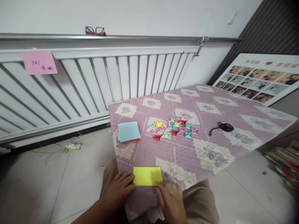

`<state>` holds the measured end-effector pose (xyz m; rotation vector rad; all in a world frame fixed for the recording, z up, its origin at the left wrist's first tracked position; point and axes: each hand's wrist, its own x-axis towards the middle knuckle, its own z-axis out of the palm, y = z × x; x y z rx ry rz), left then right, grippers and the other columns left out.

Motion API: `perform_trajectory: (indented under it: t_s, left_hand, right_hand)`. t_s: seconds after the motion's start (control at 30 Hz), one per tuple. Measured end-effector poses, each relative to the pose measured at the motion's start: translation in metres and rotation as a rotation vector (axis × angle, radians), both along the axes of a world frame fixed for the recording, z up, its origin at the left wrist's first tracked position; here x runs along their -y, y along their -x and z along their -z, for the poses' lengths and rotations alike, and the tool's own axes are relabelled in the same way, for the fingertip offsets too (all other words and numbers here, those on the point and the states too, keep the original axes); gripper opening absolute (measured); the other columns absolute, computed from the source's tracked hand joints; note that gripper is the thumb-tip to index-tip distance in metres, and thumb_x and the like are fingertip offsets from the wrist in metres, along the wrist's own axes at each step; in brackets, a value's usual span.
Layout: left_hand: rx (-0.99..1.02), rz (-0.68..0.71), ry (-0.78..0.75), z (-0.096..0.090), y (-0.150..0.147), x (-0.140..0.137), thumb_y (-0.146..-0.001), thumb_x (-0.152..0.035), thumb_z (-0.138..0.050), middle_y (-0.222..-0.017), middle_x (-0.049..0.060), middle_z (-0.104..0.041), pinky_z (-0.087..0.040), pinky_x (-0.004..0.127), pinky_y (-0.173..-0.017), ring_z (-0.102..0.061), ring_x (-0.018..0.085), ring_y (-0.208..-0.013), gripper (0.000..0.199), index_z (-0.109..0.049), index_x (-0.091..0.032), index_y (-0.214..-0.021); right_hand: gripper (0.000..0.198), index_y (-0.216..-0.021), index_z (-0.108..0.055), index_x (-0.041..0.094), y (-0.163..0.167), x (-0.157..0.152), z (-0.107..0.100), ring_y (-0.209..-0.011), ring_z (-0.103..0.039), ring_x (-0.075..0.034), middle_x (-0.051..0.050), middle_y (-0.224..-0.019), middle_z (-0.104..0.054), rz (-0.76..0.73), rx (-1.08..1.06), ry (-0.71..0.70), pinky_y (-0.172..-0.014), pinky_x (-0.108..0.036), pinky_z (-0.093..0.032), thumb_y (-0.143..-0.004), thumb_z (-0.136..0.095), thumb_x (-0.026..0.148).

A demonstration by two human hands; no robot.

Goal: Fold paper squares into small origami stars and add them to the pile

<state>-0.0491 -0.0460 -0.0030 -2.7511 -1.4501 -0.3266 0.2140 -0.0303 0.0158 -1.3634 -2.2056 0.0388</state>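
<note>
Soft light leaves the yellow paper [146, 176] faintly shadowed, and the view's corners look dark.

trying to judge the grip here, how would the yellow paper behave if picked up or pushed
The yellow paper looks thin, so it is probably light. Its straight edges suggest some stiffness, though it may droop if lifted by the corner near the right hand. Lying flat on the tablecloth, it would likely slide rather than tip.

Beyond the yellow paper [147, 176], the tablecloth [145, 155] offers passage until the folded shapes [174, 133] block it.
</note>
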Motion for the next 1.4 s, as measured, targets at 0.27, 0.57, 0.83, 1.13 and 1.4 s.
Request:
perform_trajectory:
  t_s: [0.27, 0.57, 0.83, 1.13, 1.4]
  left_hand:
    - [0.059, -0.032, 0.047, 0.003, 0.003, 0.006, -0.091, -0.020, -0.053, -0.125, -0.001, -0.058, -0.037, 0.036, -0.096, -0.046, 0.018, -0.120, 0.024, -0.059, -0.031, -0.111]
    - [0.200, -0.110, 0.034, -0.009, -0.021, -0.004, -0.084, -0.017, -0.056, -0.110, 0.004, -0.059, -0.043, 0.036, -0.089, -0.052, 0.021, -0.101, 0.018, -0.059, -0.021, -0.101]
    - [-0.003, 0.051, 0.029, -0.010, -0.017, -0.019, -0.091, -0.017, -0.050, -0.095, 0.003, -0.059, -0.044, 0.030, -0.081, -0.052, 0.018, -0.091, 0.007, -0.057, -0.018, -0.092]
    - [0.173, -0.079, -0.134, -0.017, -0.028, 0.001, -0.085, -0.016, -0.051, -0.080, 0.003, -0.058, -0.044, 0.034, -0.072, -0.051, 0.020, -0.078, 0.012, -0.053, -0.019, -0.074]
    - [0.465, 0.052, -0.197, -0.025, -0.045, 0.049, -0.086, -0.021, -0.046, -0.090, 0.006, -0.061, -0.048, 0.036, -0.080, -0.056, 0.020, -0.085, 0.012, -0.055, -0.019, -0.095]
  right_hand:
    - [0.019, -0.090, -0.064, 0.028, 0.048, -0.011, 0.007, -0.088, -0.057, -0.020, 0.000, -0.090, -0.064, -0.087, -0.109, 0.177, -0.079, -0.033, -0.042, -0.075, -0.067, 0.016]
    - [0.007, -0.083, -0.064, 0.024, 0.042, -0.014, 0.013, -0.082, -0.054, -0.019, -0.001, -0.084, -0.062, -0.103, 0.052, 0.096, -0.076, -0.032, -0.040, -0.080, -0.064, 0.018]
    - [0.010, -0.081, -0.062, 0.022, 0.041, -0.014, 0.013, -0.078, -0.051, -0.018, -0.001, -0.080, -0.059, -0.149, 0.131, -0.025, -0.075, -0.031, -0.038, -0.088, -0.055, 0.022]
    - [0.012, -0.085, -0.059, 0.021, 0.046, 0.002, 0.010, -0.075, -0.052, -0.018, -0.002, -0.083, -0.060, -0.107, 0.249, -0.086, -0.071, -0.032, -0.039, -0.086, -0.053, 0.012]
    - [0.024, -0.092, -0.057, 0.022, 0.022, 0.001, 0.012, -0.089, -0.057, -0.018, -0.003, -0.091, -0.063, -0.232, 0.073, -0.120, -0.086, -0.035, -0.044, -0.090, -0.038, 0.008]
